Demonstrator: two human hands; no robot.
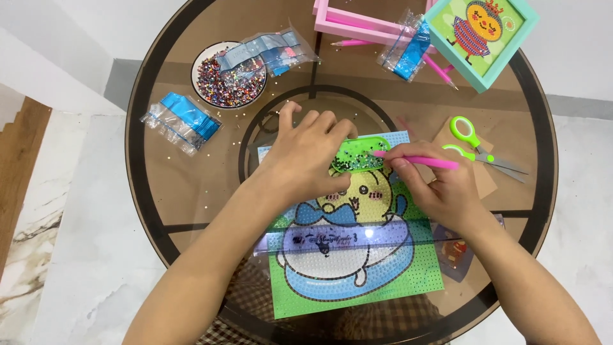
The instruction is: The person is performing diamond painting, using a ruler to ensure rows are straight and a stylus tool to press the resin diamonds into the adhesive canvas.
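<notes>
A green bead tray (359, 155), resting on the canvas (357, 255), is steadied by the left hand (305, 160); a pink pen (418, 160) is pinched in the right hand (440, 188). Beads could be spilled if the tray is tipped.

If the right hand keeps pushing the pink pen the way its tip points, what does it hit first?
Probably the beads in the green tray: the right hand aims the pink pen leftward into it. Beyond it are the left hand's fingers.

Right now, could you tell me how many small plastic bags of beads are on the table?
3: one bag at left, one over the bead dish, one beside the pink frames. Others may be hidden.
</notes>
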